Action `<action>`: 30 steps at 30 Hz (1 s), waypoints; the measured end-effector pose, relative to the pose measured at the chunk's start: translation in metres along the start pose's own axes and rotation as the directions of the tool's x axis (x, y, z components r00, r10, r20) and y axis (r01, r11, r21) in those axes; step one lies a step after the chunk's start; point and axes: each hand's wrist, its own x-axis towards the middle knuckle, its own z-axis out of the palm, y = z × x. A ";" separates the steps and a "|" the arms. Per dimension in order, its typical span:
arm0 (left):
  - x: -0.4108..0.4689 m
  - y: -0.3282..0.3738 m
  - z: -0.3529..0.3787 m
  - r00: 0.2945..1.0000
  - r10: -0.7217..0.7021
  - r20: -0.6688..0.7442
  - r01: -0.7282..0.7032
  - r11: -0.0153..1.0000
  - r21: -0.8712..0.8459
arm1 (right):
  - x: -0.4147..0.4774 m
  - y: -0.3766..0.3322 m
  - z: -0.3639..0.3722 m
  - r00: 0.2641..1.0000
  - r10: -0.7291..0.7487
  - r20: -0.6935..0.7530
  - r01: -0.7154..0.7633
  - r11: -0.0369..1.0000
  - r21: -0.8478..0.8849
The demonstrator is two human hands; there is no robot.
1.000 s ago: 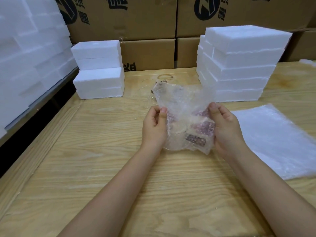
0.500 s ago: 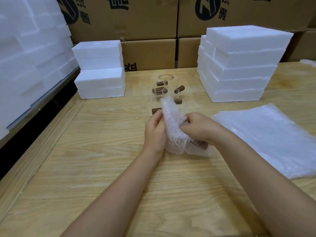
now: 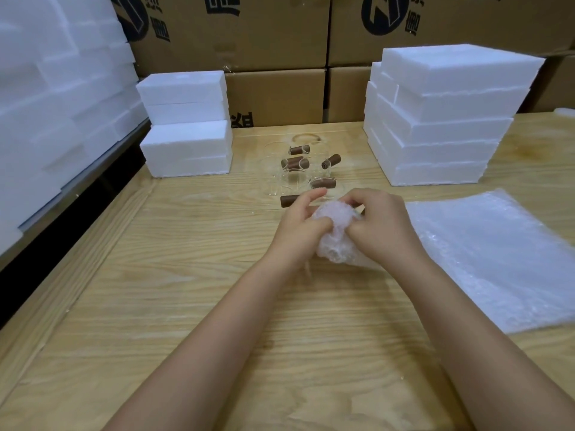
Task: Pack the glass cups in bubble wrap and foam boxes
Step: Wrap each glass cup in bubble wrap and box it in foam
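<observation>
A bundle of bubble wrap (image 3: pixel 334 231) with a glass cup inside rests on the wooden table (image 3: pixel 174 306), gripped from both sides. My left hand (image 3: pixel 300 227) holds its left side, and my right hand (image 3: pixel 381 227) presses the wrap's folded top from the right. The cup itself is hidden by the wrap. Behind the hands stand several clear glass cups (image 3: pixel 295 169) with brown rolled inserts. A pile of flat bubble-wrap sheets (image 3: pixel 497 256) lies to the right. White foam boxes stand stacked at back left (image 3: pixel 186 144) and back right (image 3: pixel 441 119).
Brown cardboard cartons (image 3: pixel 277 98) line the back edge of the table. More white foam boxes (image 3: pixel 46 104) are piled on a shelf along the left. A dark gap runs between that shelf and the table's left edge.
The wrap was held up and spread open a second ago. Both hands have since folded it down over the cup into a tight bundle and lowered it, uncovering the cups behind.
</observation>
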 end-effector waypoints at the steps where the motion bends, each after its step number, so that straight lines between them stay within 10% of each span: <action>1: 0.001 -0.001 -0.001 1.000 0.005 0.004 -0.005 1.000 0.020 | -0.002 0.000 0.001 1.000 -0.005 -0.017 0.005 0.998 0.055; 5: 0.001 -0.009 -0.005 0.993 0.048 -0.110 -0.053 0.998 -0.040 | -0.002 -0.002 -0.005 0.976 0.053 0.213 -0.151 0.869 0.472; 9: 0.001 -0.012 -0.005 0.961 0.160 -0.227 -0.181 0.980 -0.077 | -0.004 0.008 -0.008 0.853 0.046 0.520 -0.303 0.855 0.420; 19: -0.013 -0.011 0.006 0.951 0.309 -0.007 -0.309 0.949 -0.057 | -0.005 0.009 0.008 0.977 0.203 0.073 -0.213 0.956 0.201; 30: -0.005 -0.025 0.006 0.893 0.262 -0.365 -0.265 0.963 0.043 | -0.014 -0.012 0.016 0.990 0.061 0.124 -0.081 0.982 0.170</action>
